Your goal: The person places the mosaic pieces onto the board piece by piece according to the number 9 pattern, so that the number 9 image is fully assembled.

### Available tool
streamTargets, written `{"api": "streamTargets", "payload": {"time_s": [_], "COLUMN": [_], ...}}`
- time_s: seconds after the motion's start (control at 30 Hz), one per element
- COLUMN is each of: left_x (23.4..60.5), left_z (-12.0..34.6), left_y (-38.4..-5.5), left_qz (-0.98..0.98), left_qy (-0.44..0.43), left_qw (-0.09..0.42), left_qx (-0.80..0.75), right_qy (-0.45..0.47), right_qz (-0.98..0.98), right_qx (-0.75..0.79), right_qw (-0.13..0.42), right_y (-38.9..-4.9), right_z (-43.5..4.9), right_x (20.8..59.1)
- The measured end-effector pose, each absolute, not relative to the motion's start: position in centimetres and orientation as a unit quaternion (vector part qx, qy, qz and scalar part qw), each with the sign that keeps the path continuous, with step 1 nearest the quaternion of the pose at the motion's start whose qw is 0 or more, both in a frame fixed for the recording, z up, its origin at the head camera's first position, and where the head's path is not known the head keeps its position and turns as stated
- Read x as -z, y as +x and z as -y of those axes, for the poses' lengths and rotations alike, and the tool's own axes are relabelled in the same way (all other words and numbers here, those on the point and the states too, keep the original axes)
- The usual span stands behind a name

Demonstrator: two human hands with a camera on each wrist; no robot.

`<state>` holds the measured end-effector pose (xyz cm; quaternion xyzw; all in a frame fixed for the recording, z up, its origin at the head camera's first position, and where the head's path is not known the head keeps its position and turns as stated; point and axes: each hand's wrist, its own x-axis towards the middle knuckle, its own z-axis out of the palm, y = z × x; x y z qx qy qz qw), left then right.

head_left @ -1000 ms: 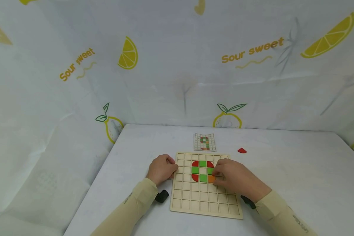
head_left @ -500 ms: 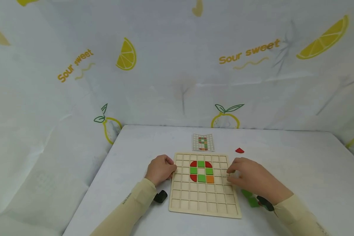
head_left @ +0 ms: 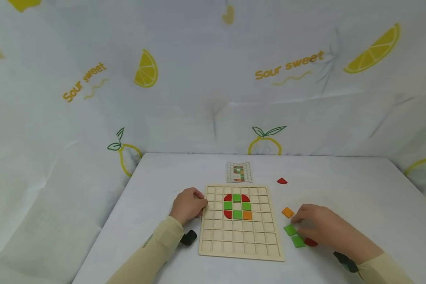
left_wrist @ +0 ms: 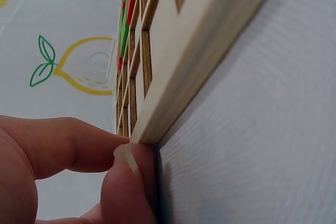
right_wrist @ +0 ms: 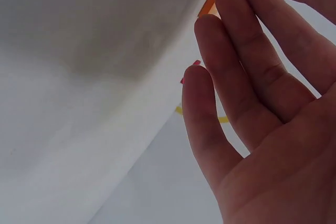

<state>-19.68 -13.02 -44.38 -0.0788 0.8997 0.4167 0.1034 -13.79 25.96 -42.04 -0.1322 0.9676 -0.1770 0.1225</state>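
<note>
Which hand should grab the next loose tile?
Probably the right hand: it's close to the loose orange square and loose green squares, right of the wooden board. The left hand is across the board, holding its left edge.

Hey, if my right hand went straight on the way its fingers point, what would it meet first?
Probably the loose orange tile, just ahead of your right hand, with the grid board beyond. The hand's height is unclear, so it might pass over the tile.
</note>
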Motion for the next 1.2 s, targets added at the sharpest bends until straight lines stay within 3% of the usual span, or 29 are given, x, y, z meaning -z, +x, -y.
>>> {"api": "streamTargets", "payload": {"time_s": [0.63,1.2], "left_x": [44.5,44.6], "left_z": [13.1,13.2], "left_y": [-19.7,-19.8], "left_qz": [-0.898,-0.897], "left_qy": [-0.068,-0.066], "left_qw": [0.097,0.100], "left_qx": [-0.424,-0.426], "right_qy": [-0.206,-0.194], "right_qz": [-0.956,-0.960], "right_qx": [0.196,0.185], "right_qw": [0.077,0.079], "right_y": [-13.5,-14.5], "right_z": [-26.3,-24.5], "right_x": [43.0,42.2]}}
